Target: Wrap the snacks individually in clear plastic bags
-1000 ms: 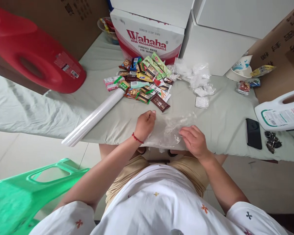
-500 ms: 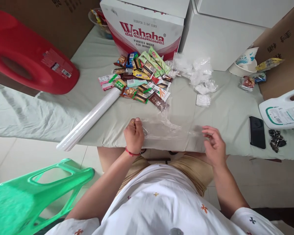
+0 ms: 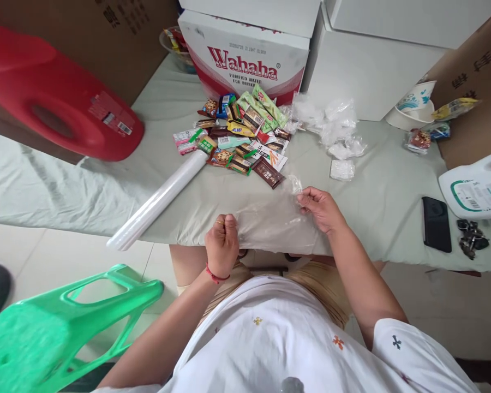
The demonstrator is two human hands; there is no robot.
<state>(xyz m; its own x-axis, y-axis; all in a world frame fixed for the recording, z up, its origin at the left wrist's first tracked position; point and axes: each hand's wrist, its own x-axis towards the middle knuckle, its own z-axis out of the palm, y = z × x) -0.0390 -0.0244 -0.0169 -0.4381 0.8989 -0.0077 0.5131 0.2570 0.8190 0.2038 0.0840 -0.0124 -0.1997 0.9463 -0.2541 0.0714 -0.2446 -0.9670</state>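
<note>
spreading clear plastic film (image 3: 274, 224), clenched in left hand (image 3: 222, 241) and pinched in right hand (image 3: 318, 208), just in front of the snack pile (image 3: 240, 129); seemingly calling next for a firm, even pull

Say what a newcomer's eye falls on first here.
Probably the big red plastic jug at upper left and the bright green plastic stool at lower left. Then the heap of colourful wrapped snacks before the red-and-white cardboard Wahaha box. Centrally, the left hand and right hand hold thin clear plastic film at the pale green cloth's near edge.
</note>
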